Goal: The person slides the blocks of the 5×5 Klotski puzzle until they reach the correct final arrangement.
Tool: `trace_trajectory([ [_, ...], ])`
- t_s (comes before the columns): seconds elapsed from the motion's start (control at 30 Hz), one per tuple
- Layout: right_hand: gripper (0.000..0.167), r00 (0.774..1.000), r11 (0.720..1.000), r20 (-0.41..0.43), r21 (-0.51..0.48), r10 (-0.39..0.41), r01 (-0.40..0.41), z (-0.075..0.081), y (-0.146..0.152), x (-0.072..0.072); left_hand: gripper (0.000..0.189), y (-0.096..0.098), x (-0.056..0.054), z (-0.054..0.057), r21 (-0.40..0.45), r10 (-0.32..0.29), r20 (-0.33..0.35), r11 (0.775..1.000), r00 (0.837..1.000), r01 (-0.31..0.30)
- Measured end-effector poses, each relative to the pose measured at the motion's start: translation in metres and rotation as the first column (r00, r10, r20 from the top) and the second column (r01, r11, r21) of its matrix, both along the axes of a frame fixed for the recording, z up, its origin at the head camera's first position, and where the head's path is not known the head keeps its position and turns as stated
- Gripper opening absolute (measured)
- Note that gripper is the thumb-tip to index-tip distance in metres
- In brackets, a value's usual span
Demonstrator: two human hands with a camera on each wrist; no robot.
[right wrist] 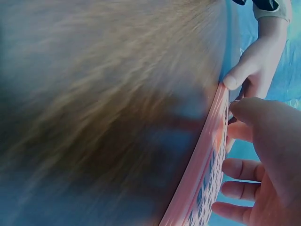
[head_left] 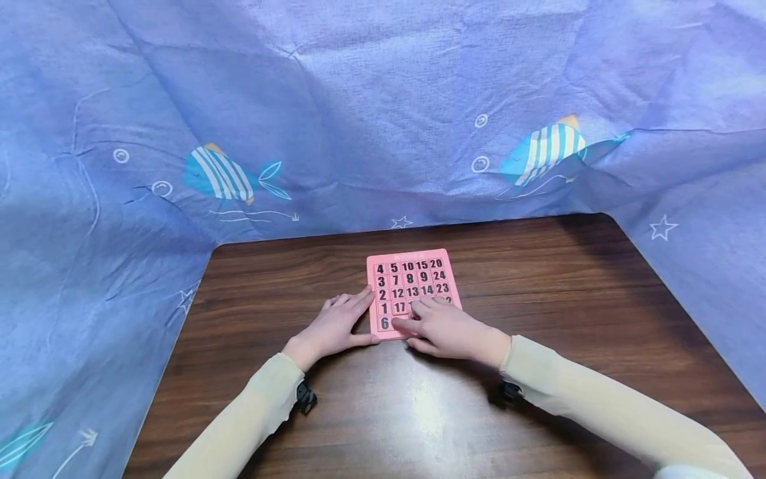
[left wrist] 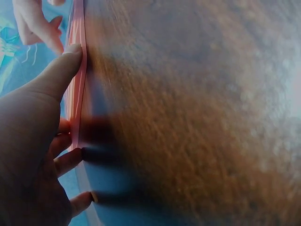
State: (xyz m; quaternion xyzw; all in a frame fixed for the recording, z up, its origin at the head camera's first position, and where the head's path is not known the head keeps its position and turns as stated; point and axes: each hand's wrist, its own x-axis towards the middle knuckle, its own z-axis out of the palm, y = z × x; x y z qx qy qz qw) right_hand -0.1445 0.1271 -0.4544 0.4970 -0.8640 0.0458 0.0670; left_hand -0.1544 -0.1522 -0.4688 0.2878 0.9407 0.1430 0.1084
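Pink board point(head_left: 413, 285) lies flat on desk point(head_left: 538, 279), numbered tiles point(head_left: 409, 279) up. Left hand point(head_left: 336, 326) spread wide, thumb and index along board's left edge, not wrapped round it. Right hand point(head_left: 451, 332) lies over lower right part, index extended to just beside the 6 tile point(head_left: 385, 324); no visible grip. Board looks light, stiff, probably smooth plastic, not very fragile; likely slides on the glossy desk, so brace at an edge or corner. Tiles likely handle best under light fingertip pressure, no pinching.
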Motion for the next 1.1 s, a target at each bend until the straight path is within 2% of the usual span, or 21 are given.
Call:
trace_trajectory([
  [0.33,0.047,1.000,0.998,0.004,0.059,-0.008,0.007,-0.004,-0.014,-0.002,0.095,0.003,0.000,0.000,0.006,0.005,0.003,1.000,1.000,-0.005],
  [0.83,0.046,1.000,0.999,-0.002,0.024,-0.022,0.022,-0.003,0.014,0.002,0.097,0.003,0.001,0.002,-0.007,0.014,0.014,1.000,1.000,-0.014],
  [1.1,0.045,0.998,0.999,0.042,0.021,-0.040,0.039,0.001,0.003,-0.006,0.096,0.003,0.000,-0.001,-0.012,0.006,0.003,1.000,1.000,-0.006],
])
